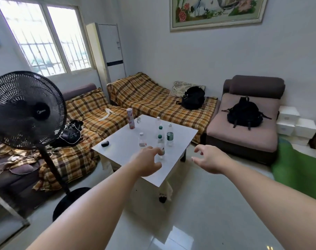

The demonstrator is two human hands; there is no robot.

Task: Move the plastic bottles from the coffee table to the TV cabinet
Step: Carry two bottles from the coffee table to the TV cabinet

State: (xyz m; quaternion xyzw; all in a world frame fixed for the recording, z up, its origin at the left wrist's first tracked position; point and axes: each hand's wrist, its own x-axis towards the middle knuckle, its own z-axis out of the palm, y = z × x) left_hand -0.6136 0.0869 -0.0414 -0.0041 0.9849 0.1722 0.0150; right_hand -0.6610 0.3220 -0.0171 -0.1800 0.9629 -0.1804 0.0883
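Note:
Several clear plastic bottles stand upright on the white coffee table (121,147). One with a dark green label (170,135) stands at the right, one with a white cap (142,140) at the left, and green-capped ones (160,129) between. My left hand (147,160) reaches over the table's near part, fingers apart, its fingertips at the nearest bottle (161,147), which it partly hides. My right hand (210,159) hovers past the table's right corner, open and empty. The TV cabinet is not in view.
A pink cylindrical can (130,118) and a small dark object (105,143) also sit on the table. A black standing fan (25,110) is close at the left. Plaid-covered sofas (150,100) and a chair with a black backpack (244,112) ring the table.

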